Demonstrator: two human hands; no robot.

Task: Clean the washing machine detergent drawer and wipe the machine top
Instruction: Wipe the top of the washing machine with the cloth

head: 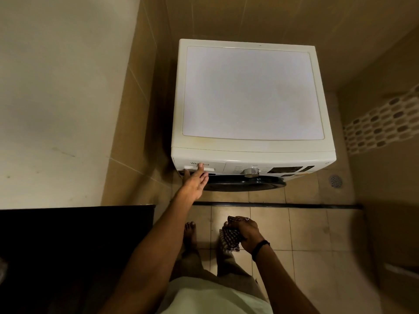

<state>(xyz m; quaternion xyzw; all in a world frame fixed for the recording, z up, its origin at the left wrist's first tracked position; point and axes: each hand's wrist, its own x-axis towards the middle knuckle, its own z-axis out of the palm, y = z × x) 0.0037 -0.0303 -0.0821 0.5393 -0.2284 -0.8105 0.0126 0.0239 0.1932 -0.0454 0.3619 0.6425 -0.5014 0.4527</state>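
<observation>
Nearest the camera, the right hand (246, 231) is held low above the tiled floor (313, 225), knuckles up and fingers curled. A crumpled checked cloth (229, 240) of soft woven fabric is gripped in it and hangs below the palm. A narrow black band (260, 245) is worn on that wrist. Bare feet are seen on the glossy beige square tiles. A dark flat surface (68, 245) is noted at the left.

The left arm is stretched forward and upward, almost straight. The left hand (195, 183) is presented with fingers extended and slightly spread. Its fingertips (200, 165) are laid against the detergent drawer (213, 166); nothing is grasped.

The drawer is found at the upper left of the washing machine (249, 152) front, pushed in flush. It is a smooth white plastic rectangle. Its long axis runs left to right, and its face is turned toward the person. To its right a round metallic dial (251, 172) is fitted, and a dark curved door (244, 184) lies beneath.

Beyond, the machine top (249, 94) is seen as a flat, matt, pale panel with rounded corners inside a cream border. A round floor drain (335, 180) is set in the floor to the right of the machine. Plain beige wall tiles (272, 17) stand behind.
</observation>
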